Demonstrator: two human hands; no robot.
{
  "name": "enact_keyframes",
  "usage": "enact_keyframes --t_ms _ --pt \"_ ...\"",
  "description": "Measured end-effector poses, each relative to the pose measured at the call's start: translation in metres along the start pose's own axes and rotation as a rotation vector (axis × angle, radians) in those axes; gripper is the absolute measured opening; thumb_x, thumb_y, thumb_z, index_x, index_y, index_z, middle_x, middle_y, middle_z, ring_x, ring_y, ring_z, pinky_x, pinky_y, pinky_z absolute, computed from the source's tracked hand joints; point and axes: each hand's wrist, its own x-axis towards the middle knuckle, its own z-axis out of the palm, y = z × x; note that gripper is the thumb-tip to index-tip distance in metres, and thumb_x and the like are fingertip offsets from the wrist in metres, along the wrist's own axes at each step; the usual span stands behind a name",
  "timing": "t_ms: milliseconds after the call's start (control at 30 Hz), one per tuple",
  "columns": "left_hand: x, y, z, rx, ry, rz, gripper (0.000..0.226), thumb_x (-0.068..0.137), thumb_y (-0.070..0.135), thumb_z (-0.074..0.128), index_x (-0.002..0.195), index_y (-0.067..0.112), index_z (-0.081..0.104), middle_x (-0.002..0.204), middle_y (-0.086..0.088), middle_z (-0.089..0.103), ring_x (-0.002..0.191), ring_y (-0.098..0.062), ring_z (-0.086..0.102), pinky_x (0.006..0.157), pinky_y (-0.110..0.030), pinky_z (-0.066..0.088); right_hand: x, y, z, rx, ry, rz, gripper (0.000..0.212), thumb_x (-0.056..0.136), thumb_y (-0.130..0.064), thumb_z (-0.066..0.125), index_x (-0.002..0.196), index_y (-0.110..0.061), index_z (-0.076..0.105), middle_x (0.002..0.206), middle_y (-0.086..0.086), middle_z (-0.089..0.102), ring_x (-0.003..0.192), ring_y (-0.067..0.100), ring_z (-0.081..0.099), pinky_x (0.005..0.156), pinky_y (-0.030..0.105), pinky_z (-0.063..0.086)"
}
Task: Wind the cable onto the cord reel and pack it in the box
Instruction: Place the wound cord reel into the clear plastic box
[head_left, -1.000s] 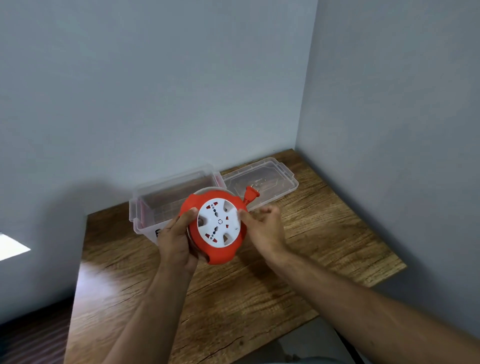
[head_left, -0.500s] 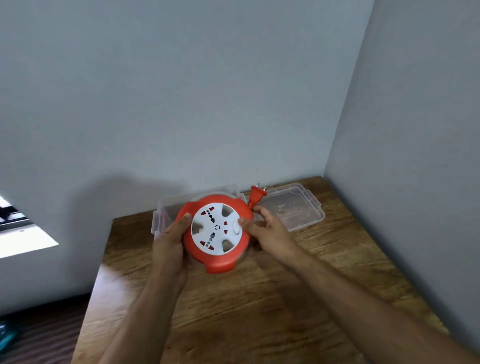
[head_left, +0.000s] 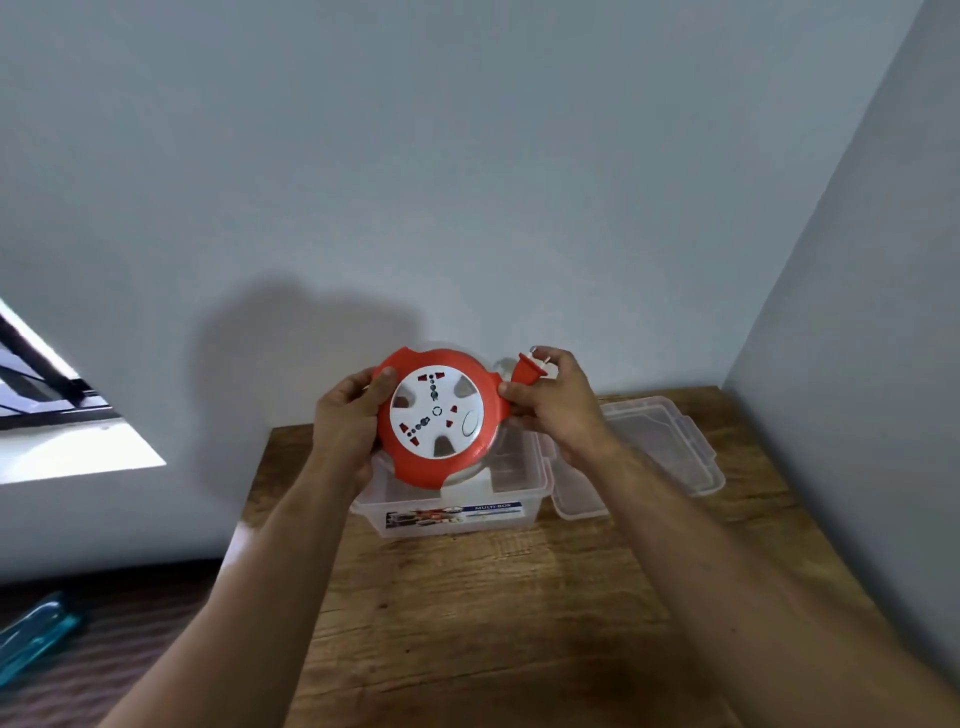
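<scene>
Head view: both hands hold the cord reel up in the air above the open box, its white socket face turned toward the camera. The left hand grips the reel's left rim, thumb pressed on the orange edge. The right hand grasps the right rim with its thumb while its fingers pinch the orange plug just beside the reel's upper right (two metal prongs point up and to the right). No loose cable is visible; whether it is fully wound inside cannot be told.

The clear plastic box sits on the wooden tabletop near its far edge, against the grey wall, with a printed label on its front side. Its transparent lid lies flat just to the right of the box, toward the far right corner of the tabletop.
</scene>
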Motion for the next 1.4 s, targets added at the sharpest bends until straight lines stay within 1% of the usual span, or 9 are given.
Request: enact_keyframes --t_ms 200,400,567,667,833,933,1133,1300,1400 --pt "0.016 -0.026 0.005 0.121 -0.058 -0.072 0.035 0.098 0.03 0.068 0.127 0.01 0.068 0.105 -0.007 0.08 0.082 -0.021 0.078 0.059 -0.031 0.062 0.013 0.016 -0.009 -0.266 0.017 0.085 0.026 0.076 -0.009 0.086 0.086 -0.014 0.063 0.096 0.012 0.072 0.081 0.024 0.073 0.075 0.042 0.063" --pt "0.025 -0.049 0.014 0.324 -0.032 -0.048 0.023 0.105 0.034 0.056 0.115 0.017 0.069 0.094 0.006 0.076 0.092 -0.021 0.073 0.073 -0.035 0.059 0.017 0.015 0.0 -0.759 -0.062 -0.05 0.043 0.078 -0.013 0.083 0.118 -0.02 0.067 0.11 0.002 0.068 0.093 0.013 0.062 0.084 0.031 0.056" --pt "0.029 -0.057 0.019 0.563 -0.083 -0.06 0.033 0.109 0.035 0.043 0.086 0.025 0.065 0.101 -0.009 0.077 0.086 -0.025 0.074 0.084 -0.045 0.064 0.018 0.013 0.006 -1.054 -0.122 -0.067 0.027 0.078 -0.013 0.08 0.104 -0.017 0.076 0.096 0.001 0.074 0.067 0.01 0.061 0.067 0.024 0.051" --pt "0.023 -0.065 0.019 0.591 -0.092 -0.118 0.028 0.11 0.037 0.042 0.097 0.025 0.064 0.108 -0.011 0.077 0.087 -0.025 0.076 0.082 -0.044 0.066 0.015 0.016 0.006 -1.17 -0.119 -0.087 0.026 0.076 -0.015 0.08 0.102 -0.016 0.077 0.087 0.003 0.074 0.05 0.009 0.056 0.057 0.028 0.052" --pt "0.009 -0.073 0.024 0.596 -0.064 -0.16 0.031 0.109 0.033 0.047 0.128 0.011 0.054 0.12 -0.013 0.074 0.095 -0.026 0.075 0.078 -0.041 0.066 0.009 0.022 0.002 -1.289 -0.134 -0.162 0.025 0.079 -0.024 0.079 0.104 -0.021 0.078 0.094 0.0 0.076 0.082 0.016 0.065 0.082 0.033 0.054" --pt "-0.002 -0.074 0.026 0.686 -0.098 -0.158 0.034 0.108 0.032 0.049 0.134 0.011 0.048 0.131 -0.015 0.068 0.113 -0.034 0.071 0.092 -0.05 0.062 0.003 0.027 0.001 -1.381 -0.138 -0.165 0.022 0.082 -0.028 0.077 0.104 -0.023 0.077 0.096 0.0 0.074 0.087 0.018 0.065 0.084 0.038 0.056" --pt "-0.018 -0.071 0.024 0.799 -0.108 -0.088 0.036 0.107 0.03 0.053 0.134 0.007 0.051 0.131 -0.016 0.068 0.113 -0.033 0.07 0.091 -0.043 0.062 -0.01 0.026 -0.001 -1.569 -0.15 -0.246 0.025 0.087 -0.03 0.067 0.11 -0.024 0.075 0.099 0.005 0.073 0.091 0.025 0.067 0.083 0.041 0.059" --pt "-0.037 -0.073 0.025 1.146 -0.082 0.252 0.046 0.099 0.012 0.06 0.142 -0.001 0.05 0.145 -0.024 0.053 0.129 -0.04 0.054 0.105 -0.048 0.049 -0.029 0.035 -0.004 -1.627 -0.114 -0.336 0.021 0.094 -0.03 0.06 0.106 -0.018 0.072 0.084 0.003 0.062 0.074 0.022 0.062 0.076 0.04 0.059" --pt "-0.043 -0.077 0.021 1.249 -0.141 0.378 0.053 0.098 0.011 0.063 0.148 0.004 0.049 0.15 -0.018 0.053 0.135 -0.036 0.052 0.11 -0.048 0.045 -0.038 0.041 -0.008 -1.566 -0.121 -0.414 0.029 0.093 -0.027 0.061 0.12 -0.02 0.065 0.121 0.004 0.062 0.088 0.026 0.069 0.077 0.043 0.059"
